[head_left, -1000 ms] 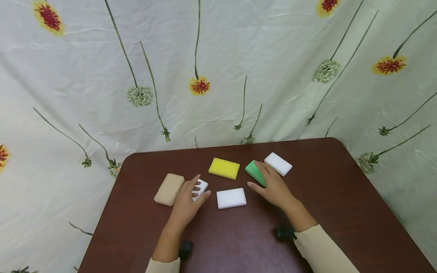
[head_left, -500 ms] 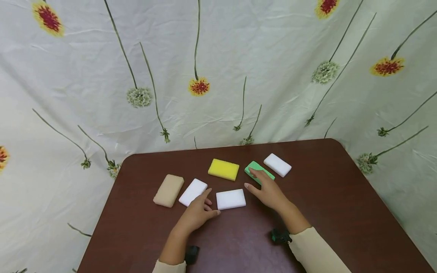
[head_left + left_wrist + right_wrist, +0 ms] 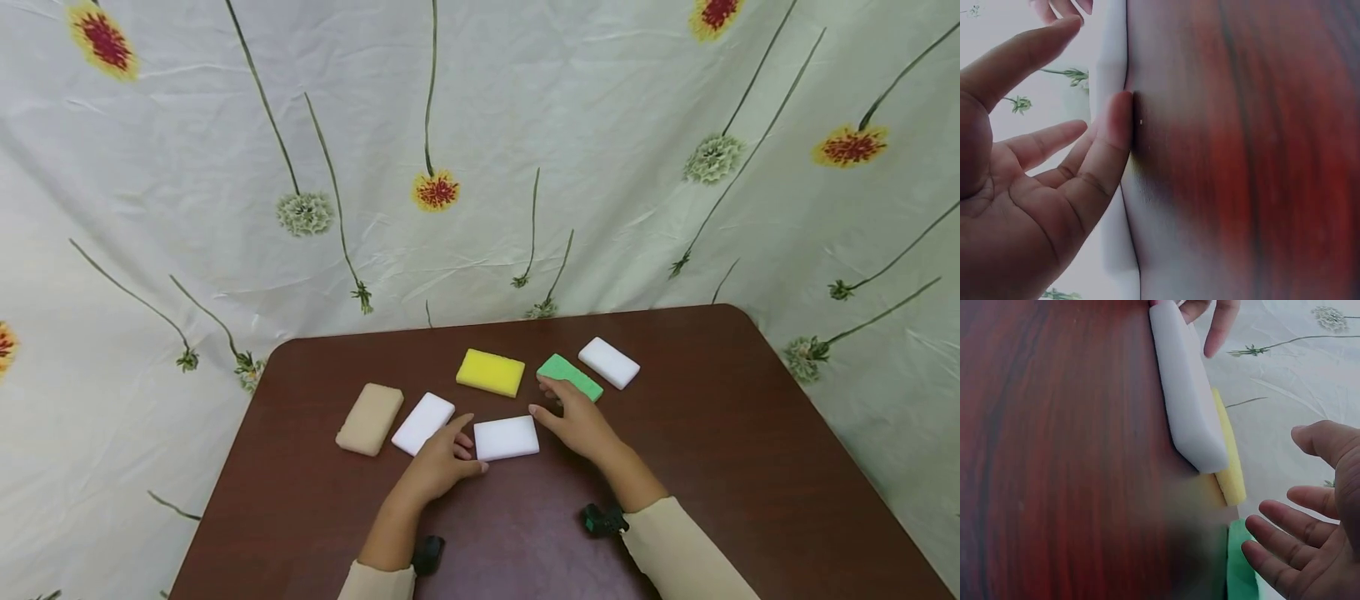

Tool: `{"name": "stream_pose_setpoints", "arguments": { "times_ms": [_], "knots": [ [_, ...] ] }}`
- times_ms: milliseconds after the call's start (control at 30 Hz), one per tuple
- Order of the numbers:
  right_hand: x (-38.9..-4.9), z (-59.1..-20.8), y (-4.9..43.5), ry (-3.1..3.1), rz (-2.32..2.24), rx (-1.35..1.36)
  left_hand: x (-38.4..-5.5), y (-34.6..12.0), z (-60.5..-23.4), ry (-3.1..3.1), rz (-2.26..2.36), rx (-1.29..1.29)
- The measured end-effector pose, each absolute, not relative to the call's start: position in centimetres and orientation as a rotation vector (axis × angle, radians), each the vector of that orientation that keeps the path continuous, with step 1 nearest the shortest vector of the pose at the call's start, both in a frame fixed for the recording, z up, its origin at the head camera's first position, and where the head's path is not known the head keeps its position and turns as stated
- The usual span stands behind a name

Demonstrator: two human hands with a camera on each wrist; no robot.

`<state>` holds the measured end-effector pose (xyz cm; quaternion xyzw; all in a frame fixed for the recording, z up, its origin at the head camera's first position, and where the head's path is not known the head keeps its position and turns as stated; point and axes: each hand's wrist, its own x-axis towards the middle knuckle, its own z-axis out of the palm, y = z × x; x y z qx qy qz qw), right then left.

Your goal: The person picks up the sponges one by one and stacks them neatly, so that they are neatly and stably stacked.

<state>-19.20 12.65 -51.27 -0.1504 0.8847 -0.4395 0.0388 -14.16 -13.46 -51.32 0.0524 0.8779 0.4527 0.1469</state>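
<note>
A white sponge block (image 3: 506, 438) lies flat at the middle of the table, between both hands. My left hand (image 3: 438, 465) is at its left end, thumb and index finger spread apart. In the left wrist view, that hand (image 3: 1054, 187) has loosely bent fingers with nothing in them, a fingertip right at the tabletop. My right hand (image 3: 576, 423) hovers at the right end of the white block, its fingertips overlapping the near edge of a green sponge (image 3: 572, 377). From the right wrist, the right hand (image 3: 1310, 550) appears with fingers spread, beside the green sponge (image 3: 1241, 562).
Left of the middle lie a second white block (image 3: 424, 421) and a beige sponge (image 3: 371, 419). A yellow sponge (image 3: 491, 372) is farther back, and another white block (image 3: 609, 362) sits at back right. A flowered cloth (image 3: 480, 125) hangs behind the dark table (image 3: 300, 517).
My left hand has left the left white block and moved right and nearer, to the middle block. My right hand has drawn back from over the green sponge toward that block.
</note>
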Motion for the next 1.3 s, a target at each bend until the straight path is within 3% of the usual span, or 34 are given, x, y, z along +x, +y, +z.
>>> {"name": "stream_pose_setpoints", "arguments": {
  "times_ms": [1300],
  "knots": [
    [-23.2, -52.1, 8.5, 2.68, -1.148, -0.219, -15.0, -13.7, -52.2, 2.514, 1.329, 0.118]
  ]
}}
